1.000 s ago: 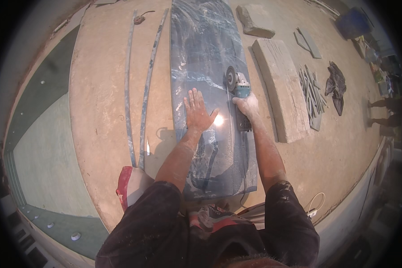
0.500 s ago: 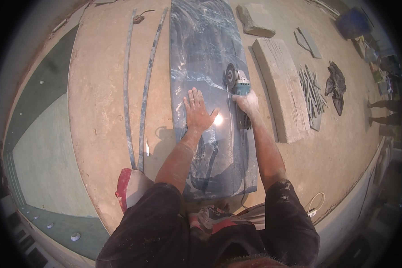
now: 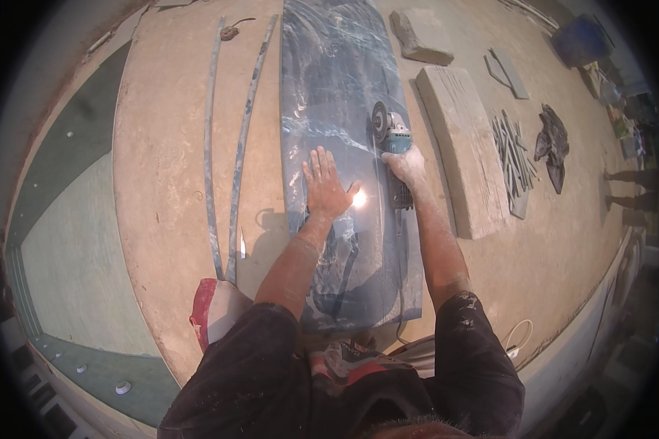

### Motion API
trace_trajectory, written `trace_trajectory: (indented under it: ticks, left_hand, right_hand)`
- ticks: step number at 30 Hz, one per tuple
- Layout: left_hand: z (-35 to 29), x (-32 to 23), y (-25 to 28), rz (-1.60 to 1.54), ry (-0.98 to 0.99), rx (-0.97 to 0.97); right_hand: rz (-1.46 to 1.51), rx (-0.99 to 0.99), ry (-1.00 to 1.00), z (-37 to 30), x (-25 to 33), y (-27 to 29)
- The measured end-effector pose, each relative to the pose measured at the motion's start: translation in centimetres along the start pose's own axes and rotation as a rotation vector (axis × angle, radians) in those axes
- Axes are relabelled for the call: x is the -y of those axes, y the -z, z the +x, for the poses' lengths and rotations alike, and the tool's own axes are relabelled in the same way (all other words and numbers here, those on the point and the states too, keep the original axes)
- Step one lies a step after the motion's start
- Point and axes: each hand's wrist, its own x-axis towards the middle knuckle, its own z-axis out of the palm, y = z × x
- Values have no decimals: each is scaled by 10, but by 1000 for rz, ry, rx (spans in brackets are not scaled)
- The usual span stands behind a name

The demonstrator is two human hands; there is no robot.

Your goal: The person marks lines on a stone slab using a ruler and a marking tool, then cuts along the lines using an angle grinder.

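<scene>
A long, dusty, dark grey-blue stone slab [image 3: 337, 88] with pale veins lies lengthwise in front of me. My left hand [image 3: 326, 186] rests flat on it, fingers stretched out, close to a bright glare of reflected light. Dust whitens my right hand [image 3: 408, 167], which is wrapped round the body of a teal angle grinder [image 3: 397, 137]. The grinder's round disc [image 3: 380, 122] points away from me over the slab's right part; whether it touches the stone I cannot tell. A cord runs from the grinder back along the slab toward me.
Right of the slab lie a thick pale block [image 3: 461, 150], a smaller rough block [image 3: 421, 36], several grey offcut strips [image 3: 514, 157] and a crumpled black bag [image 3: 552, 146]. Two long narrow strips [image 3: 245, 139] lie to the left, beyond them a green pool-like basin [image 3: 73, 249].
Both hands hold nearly the same place on the slab, the grinder still in my right one. The whole view has shifted very slightly.
</scene>
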Motion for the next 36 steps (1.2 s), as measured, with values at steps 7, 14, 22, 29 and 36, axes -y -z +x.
trace_trajectory:
  ticks: [7,14,22,29,36]
  left_hand:
    - [1,1,-3,-19,10,-15]
    - [1,2,-2,-9,10,-22]
    - [2,1,0,-34,8,-16]
    - [4,0,1,-45,13,6]
    - [4,1,0,-36,1,-27]
  right_hand:
    - [-26,-1,-14,4,9,1]
    - [-20,-49,0,9,17,-1]
    - [15,-25,20,19,21,2]
    - [-3,-11,15,23,29,7]
    - [-5,-27,40,32,34,5]
